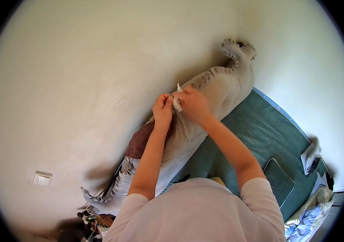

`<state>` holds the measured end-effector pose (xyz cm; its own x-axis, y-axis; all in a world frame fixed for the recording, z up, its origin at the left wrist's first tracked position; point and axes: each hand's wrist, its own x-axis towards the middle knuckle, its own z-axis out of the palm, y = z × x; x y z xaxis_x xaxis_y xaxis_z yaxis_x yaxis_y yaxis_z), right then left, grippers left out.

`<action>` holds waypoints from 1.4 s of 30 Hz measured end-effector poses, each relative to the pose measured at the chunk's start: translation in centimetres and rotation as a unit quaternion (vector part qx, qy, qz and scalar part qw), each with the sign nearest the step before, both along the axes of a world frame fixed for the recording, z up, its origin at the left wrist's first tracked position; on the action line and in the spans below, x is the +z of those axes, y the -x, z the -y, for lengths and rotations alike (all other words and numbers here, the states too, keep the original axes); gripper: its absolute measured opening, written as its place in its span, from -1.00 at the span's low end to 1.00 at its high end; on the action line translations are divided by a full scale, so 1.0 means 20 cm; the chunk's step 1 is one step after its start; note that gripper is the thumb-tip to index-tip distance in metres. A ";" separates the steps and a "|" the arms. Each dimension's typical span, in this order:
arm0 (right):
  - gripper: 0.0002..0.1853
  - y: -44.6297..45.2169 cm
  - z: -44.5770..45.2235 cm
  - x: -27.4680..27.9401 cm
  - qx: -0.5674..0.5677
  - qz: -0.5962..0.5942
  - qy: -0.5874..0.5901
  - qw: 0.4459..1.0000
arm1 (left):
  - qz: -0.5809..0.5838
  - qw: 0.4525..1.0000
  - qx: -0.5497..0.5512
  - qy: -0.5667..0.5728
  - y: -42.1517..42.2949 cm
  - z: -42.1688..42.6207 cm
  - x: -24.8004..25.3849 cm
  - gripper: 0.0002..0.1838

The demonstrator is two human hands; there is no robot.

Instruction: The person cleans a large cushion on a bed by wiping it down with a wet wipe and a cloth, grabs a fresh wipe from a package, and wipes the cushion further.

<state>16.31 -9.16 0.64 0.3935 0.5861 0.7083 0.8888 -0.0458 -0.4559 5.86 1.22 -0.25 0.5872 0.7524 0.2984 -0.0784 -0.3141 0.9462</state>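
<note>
My left hand (163,109) is closed, thumb and fingers pinched on the edge of a small white cloth (177,104). On the other side of the cloth is my right hand (194,104), slightly blurred, its fingers curled against it. Both hands are over a long grey fabric cover (212,88) with ruffled edges, which lies along the wall. A dark brown patch of fabric (139,141) shows beside my left forearm. What lies between my fingertips is too small to make out.
A green quilted mat (256,125) covers the bed, with a matching green pad (279,183) on it. Patterned bedding (311,213) lies at the lower right. A switch (43,178) is on the left wall, and cables and small items (93,224) are at the lower left.
</note>
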 end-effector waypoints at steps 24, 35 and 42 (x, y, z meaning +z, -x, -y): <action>-0.80 -0.02 -0.02 -0.15 -0.017 0.004 -0.028 0.999 | 0.008 0.995 -0.026 0.100 0.04 0.08 0.03 -0.90; -0.68 -0.38 0.26 -0.06 -0.104 -0.253 -0.102 0.956 | -0.262 0.872 0.124 -0.395 -0.04 0.23 0.31 -0.83; -0.71 -0.32 0.17 -0.16 -0.148 -0.160 -0.106 0.970 | -0.137 0.982 0.036 -0.128 -0.12 -0.02 0.09 -0.87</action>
